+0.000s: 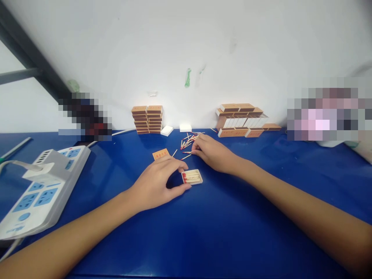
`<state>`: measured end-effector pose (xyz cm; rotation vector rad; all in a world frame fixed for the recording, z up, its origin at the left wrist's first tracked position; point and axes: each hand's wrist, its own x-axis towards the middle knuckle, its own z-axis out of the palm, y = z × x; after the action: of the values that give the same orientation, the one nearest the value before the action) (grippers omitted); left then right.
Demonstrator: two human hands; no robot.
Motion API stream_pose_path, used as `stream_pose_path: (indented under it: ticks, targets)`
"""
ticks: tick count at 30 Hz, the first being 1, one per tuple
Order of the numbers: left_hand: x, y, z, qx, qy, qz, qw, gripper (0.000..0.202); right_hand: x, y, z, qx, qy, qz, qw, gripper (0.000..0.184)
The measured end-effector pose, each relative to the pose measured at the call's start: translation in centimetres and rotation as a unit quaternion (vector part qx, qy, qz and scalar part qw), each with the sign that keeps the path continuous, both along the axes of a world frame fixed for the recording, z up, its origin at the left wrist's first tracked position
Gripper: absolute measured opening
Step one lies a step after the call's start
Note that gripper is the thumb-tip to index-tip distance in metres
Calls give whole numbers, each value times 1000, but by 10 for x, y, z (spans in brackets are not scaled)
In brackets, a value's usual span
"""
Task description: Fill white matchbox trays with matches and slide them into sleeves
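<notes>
My left hand has its thumb and fingers on either side of a small white matchbox tray, gripping it on the blue table. Red-tipped matches lie side by side in the tray, heads toward my palm. My right hand is beyond the tray, fingertips pinched at the end of a match. A loose pile of matches lies scattered around those fingertips. Partly behind my left hand is an orange matchbox sleeve with red print.
Stacked matchboxes stand against the wall at left, more matchboxes at right. Two white trays lie between them. A white power strip with a plugged-in charger occupies the table's left side. Pixelated patches hide both back corners.
</notes>
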<state>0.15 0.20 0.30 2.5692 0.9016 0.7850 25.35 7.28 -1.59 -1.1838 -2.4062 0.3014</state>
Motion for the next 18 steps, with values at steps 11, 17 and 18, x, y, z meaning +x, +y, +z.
stream_pose_path:
  ticks: [11, 17, 18]
  targets:
    - [0, -1, -1, -13, 11, 28, 999, 40, -1, -73, 39, -53, -82, 54, 994, 18]
    - [-2, 0, -2, 9, 13, 15, 1000, 34, -4, -80, 41, -90, -91, 34, 991, 13]
    - [-2, 1, -1, 12, 14, 6, 1000, 29, -2, -79, 43, -105, -84, 30, 990, 14]
